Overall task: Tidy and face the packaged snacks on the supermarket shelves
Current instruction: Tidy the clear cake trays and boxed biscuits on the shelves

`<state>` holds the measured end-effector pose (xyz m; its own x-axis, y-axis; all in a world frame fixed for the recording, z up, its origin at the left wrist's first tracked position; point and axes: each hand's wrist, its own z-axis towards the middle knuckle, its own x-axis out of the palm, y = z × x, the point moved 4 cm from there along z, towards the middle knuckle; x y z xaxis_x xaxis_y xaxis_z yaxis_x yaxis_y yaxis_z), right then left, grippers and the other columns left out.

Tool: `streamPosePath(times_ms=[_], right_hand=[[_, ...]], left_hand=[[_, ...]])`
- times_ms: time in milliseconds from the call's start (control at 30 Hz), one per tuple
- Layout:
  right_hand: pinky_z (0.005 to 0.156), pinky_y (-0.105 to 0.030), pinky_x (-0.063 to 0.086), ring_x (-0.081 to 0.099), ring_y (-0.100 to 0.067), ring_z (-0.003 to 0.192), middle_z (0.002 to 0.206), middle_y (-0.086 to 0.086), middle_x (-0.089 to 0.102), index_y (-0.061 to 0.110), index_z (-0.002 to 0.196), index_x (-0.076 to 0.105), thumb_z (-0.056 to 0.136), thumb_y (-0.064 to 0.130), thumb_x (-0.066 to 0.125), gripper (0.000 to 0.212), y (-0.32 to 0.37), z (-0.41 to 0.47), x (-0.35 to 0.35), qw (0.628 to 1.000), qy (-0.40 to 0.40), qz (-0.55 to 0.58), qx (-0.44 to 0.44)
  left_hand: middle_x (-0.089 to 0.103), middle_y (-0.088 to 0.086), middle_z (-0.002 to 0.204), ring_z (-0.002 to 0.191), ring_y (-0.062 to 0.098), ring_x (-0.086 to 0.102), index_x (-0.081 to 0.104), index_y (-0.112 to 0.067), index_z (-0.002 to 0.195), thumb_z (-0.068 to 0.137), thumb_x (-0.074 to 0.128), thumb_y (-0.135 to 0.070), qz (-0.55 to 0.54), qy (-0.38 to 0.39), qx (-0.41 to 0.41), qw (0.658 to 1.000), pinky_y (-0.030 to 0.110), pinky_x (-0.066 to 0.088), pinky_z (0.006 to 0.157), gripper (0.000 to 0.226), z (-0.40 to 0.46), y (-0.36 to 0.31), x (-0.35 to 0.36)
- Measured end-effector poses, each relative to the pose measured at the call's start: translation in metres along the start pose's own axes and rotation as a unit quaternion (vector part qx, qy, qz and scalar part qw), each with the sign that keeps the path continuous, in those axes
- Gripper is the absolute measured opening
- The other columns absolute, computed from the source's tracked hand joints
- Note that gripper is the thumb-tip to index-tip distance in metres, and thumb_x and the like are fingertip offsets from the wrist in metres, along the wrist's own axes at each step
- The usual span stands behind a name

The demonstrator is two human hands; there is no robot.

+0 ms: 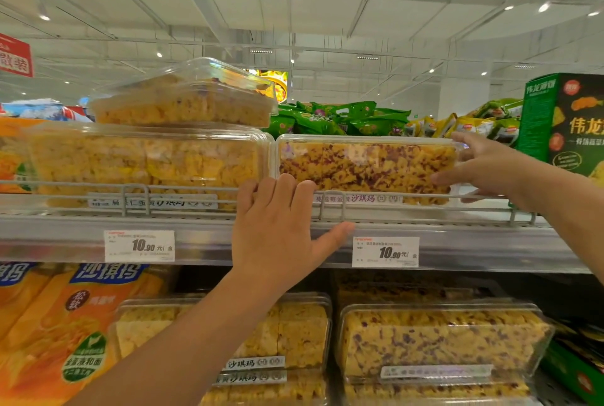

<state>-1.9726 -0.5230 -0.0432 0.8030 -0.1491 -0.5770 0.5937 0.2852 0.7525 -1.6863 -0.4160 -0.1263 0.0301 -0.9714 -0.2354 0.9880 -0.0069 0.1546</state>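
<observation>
From the head view, the left hand (277,229) is in the lower middle of the frame, fingers straight and together, their tips touching the lower left corner of the cranberry box (366,167), while the thumb lies spread along the shelf edge (202,239). This hand holds nothing; it only presses. The right hand (480,167) is at the right of the frame, wide and relaxed, with its fingers laid against the right end of the same box. It does not look curled around the box.

The box stands on the upper shelf, in the middle right of the frame, behind the wire rail (425,198), with its long axis running left to right across the picture. So the box lies between the two hands, one hand at each short end, and both are equally near. Its left end is just beside the plain yellow box (147,160), maybe touching it.

I think the next move is to square this box to the rail, and it depends on both ends moving together.
</observation>
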Motion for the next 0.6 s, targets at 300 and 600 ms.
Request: streamPosePath(times_ms=[300, 600], right_hand=[[0.066, -0.035, 0.052, 0.056, -0.024, 0.1, 0.122, -0.002, 0.052, 0.037, 0.15, 0.017, 0.068, 0.019, 0.084, 0.108, -0.003, 0.004, 0.0, 1.0, -0.011, 0.013, -0.002], [0.094, -0.047, 0.048, 0.049, -0.026, 0.118, 0.143, -0.006, 0.043, 0.026, 0.141, 0.038, 0.077, 0.019, 0.067, 0.072, 0.026, -0.029, 0.009, 0.961, -0.198, -0.112, -0.156]], left_hand=[[0.055, 0.004, 0.093, 0.088, 0.029, 0.05, 0.06, -0.014, 0.102, 0.087, 0.029, -0.078, -0.003, 0.004, 0.001, 1.0, 0.043, 0.033, 0.086, 0.073, -0.001, 0.0, 0.002], [0.054, 0.004, 0.093, 0.089, 0.028, 0.049, 0.059, -0.014, 0.103, 0.088, 0.024, -0.078, 0.0, 0.022, 0.006, 1.0, 0.042, 0.032, 0.086, 0.074, 0.001, 0.001, 0.003]])
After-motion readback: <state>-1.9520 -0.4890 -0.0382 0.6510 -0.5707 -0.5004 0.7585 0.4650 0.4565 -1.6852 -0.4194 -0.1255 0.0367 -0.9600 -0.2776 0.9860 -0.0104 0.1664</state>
